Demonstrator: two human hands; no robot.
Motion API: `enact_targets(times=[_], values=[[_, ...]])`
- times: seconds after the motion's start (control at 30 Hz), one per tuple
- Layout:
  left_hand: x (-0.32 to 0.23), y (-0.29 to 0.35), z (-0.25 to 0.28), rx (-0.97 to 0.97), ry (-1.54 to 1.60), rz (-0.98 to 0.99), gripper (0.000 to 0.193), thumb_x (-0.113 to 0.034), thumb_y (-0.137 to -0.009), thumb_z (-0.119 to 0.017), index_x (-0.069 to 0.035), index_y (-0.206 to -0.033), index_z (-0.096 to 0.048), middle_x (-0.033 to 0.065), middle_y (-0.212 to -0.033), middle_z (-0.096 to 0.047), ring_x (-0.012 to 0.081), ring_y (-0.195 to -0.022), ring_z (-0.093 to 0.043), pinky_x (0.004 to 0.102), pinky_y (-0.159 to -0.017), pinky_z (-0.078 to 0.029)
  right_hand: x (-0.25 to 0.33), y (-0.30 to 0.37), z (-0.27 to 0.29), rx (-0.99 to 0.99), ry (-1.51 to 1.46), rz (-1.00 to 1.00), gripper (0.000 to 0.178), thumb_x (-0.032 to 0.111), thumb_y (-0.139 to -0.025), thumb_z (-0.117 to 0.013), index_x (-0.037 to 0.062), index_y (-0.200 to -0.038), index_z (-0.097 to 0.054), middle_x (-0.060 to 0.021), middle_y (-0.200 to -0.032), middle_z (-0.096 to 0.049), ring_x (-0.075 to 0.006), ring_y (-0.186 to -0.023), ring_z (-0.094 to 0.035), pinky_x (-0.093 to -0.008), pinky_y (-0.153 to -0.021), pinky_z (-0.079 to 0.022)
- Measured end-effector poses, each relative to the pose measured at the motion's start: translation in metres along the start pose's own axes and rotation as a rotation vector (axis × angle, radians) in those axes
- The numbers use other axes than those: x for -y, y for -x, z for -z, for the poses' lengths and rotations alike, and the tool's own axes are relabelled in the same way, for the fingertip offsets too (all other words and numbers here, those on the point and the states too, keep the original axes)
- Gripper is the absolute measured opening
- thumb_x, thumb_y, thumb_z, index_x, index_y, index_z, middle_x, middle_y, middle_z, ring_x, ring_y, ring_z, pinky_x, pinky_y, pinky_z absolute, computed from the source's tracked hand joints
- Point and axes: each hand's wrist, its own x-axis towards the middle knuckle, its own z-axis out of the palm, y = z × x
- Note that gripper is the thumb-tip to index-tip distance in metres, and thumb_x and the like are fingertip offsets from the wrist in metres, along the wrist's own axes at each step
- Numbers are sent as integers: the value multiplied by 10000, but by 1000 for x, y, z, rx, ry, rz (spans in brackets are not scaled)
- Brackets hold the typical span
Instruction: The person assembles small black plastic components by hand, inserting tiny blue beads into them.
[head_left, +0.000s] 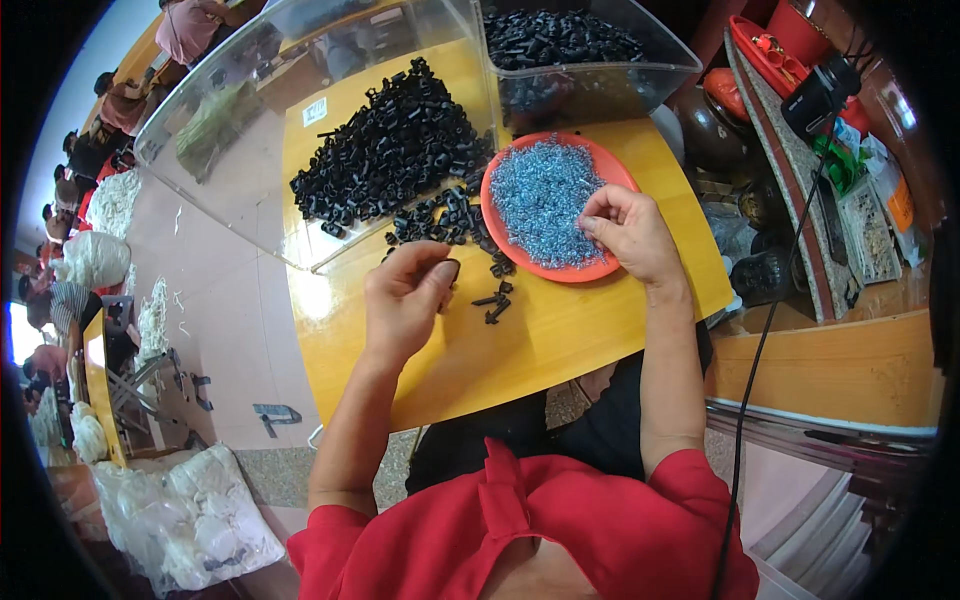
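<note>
Nearest, the left hand (405,300) hovers over the yellow counter (560,350), its grip pinched narrow on one small black plastic piece (452,268). A few loose black pieces (495,302) lie just beside it near the counter's middle; a careless sweep of the wrist could knock them off the near edge. Beyond, the right hand (630,232) reaches into the orange plate (615,172), fingertips closed on tiny blue-grey parts (540,200); whether any are lifted I cannot tell. A snagged pinch could scatter them. Farthest, the black heap (390,150) sits in a clear bin (200,130).

My single head-worn fisheye camera looks steeply down, close over the yellow wooden tabletop (560,340); my forearms enter from the lower edge.
</note>
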Motion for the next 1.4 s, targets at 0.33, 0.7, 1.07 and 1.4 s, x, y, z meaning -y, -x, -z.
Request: enact_targets(times=[0.33,0.7,1.07,1.4], values=[[17,5,11,99,503,185,226,18,-776,-661,14,-998,-621,89,-840,-660,139,-664,-623,245,-604,-515,23,8,-38,125,-141,34,50,-32,-793,-611,-3,-831,-595,12,-757,-582,-46,-703,-539,-203,-633,-443],[22,0,20,-101,587,192,177,14,-799,-640,16,-974,-617,87,-808,-650,139,-632,-602,238,-558,-458,16,10,-111,17,468,480,51,-31,-777,-573,-9,-813,-545,-106,-742,-595,-260,-701,-593,-336,-626,-465],[27,-3,18,-123,503,235,172,6,-792,-640,15,-961,-610,40,-723,-626,88,-616,-589,201,-526,-425,7,3,-120,33,666,822,190,-119,-686,-568,-14,-844,-561,-146,-824,-597,-315,-741,-569,-377,-645,-466],[29,-3,19,-116,476,265,178,-4,-791,-646,8,-965,-614,31,-747,-629,82,-621,-590,198,-518,-421,3,-1,-123,9,747,851,172,-27,-661,-555,18,-824,-586,-108,-794,-567,-287,-735,-543,-375,-649,-462]])
